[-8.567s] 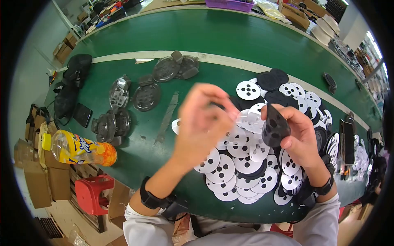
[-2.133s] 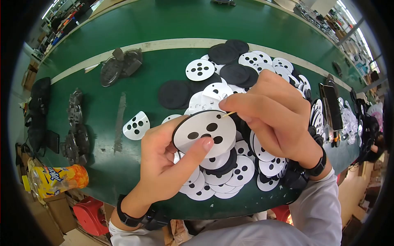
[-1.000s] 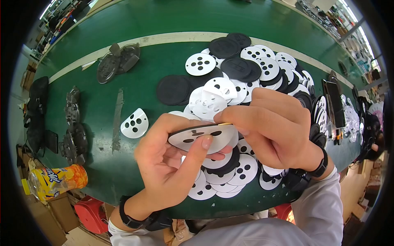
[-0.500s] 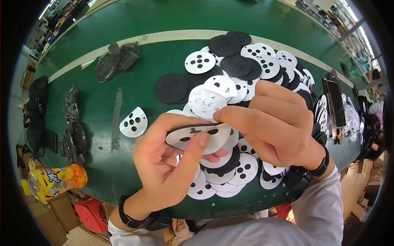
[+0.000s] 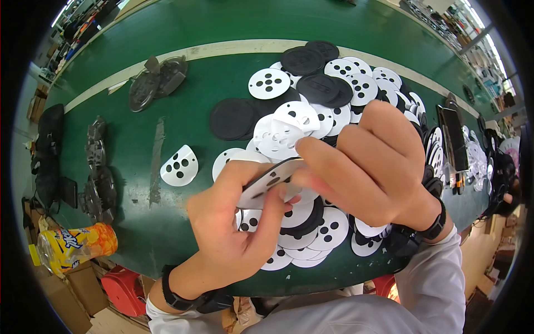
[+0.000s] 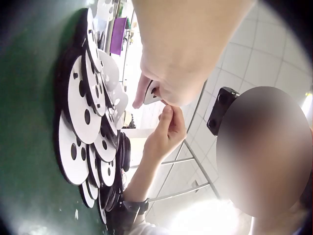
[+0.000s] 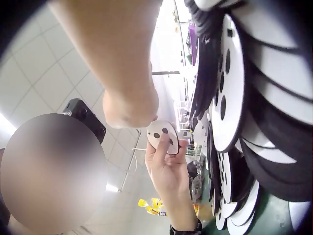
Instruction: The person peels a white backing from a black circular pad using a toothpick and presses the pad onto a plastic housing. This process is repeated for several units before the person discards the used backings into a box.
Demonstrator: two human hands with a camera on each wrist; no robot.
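Note:
My left hand holds a round white-faced disc with black holes and a black edge, thumb across its face. The disc is tilted, its edge turned up toward my right hand. That hand's thumb and curled forefinger meet the disc's right edge. A thin yellowish stick pinched there in earlier frames is now mostly hidden by the fingers. In the right wrist view the disc shows its face, with the left thumb over it. In the left wrist view only a corner of the disc shows between the hands.
Under and beyond my hands lies a heap of white perforated discs and black discs. One loose white piece lies left of it. Smoky clear plastic parts, a yellow-labelled bottle and a red stool are to the left.
Over the last seconds the disc has turned from facing up to tilted on edge. Just now the left hand tips it further, and my right thumb has moved over its edge.

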